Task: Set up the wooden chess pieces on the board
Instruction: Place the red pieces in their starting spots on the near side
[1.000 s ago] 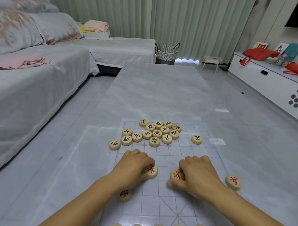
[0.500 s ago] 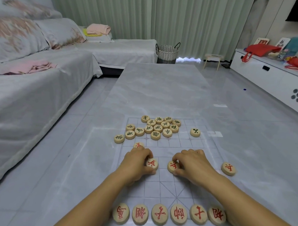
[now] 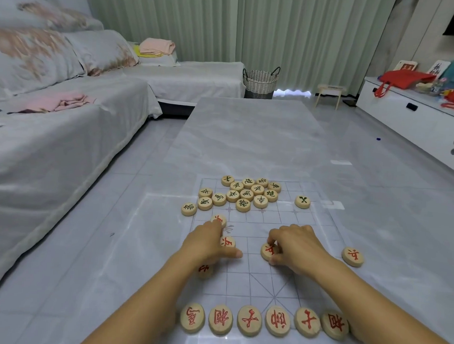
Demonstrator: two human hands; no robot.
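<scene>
One grey marble-look desk [image 3: 248, 136]: carries the whole game at its near end.
One clear gridded board sheet [image 3: 288, 281]: lies flat on the desk, its lines faint against the grey.
Left arm pose: the forearm reaches in from the near left. The left hand [image 3: 207, 245] lies low over the board, forefinger stretched far to touch a red-lettered wooden disc [image 3: 218, 219], thumb out to the right, gripping nothing that I can see.
Right arm pose: the forearm comes in from the near right. The right hand [image 3: 295, 249] is curled, fingertips and thumb pinching a second red-lettered disc [image 3: 268, 251] that rests on the board.
Green-lettered wooden discs [image 3: 245, 193]: bunched unsorted at the board's far side.
Near row of red discs [image 3: 249, 320]: six side by side along the near edge.
Loose pieces: a middle red disc [image 3: 227, 242] sits between left forefinger and thumb, a hidden red disc [image 3: 205, 271] lies partly under the left wrist, and an outlying red disc [image 3: 352, 256] lies off the board to the right.
Risk, wrist: drawing the left arm back could drag the hidden red disc off its place.
Risk, sheet: a sideways push may slide the thin sheet and shift the near row.
Risk, forearms: both pass just above that row and could knock it.
</scene>
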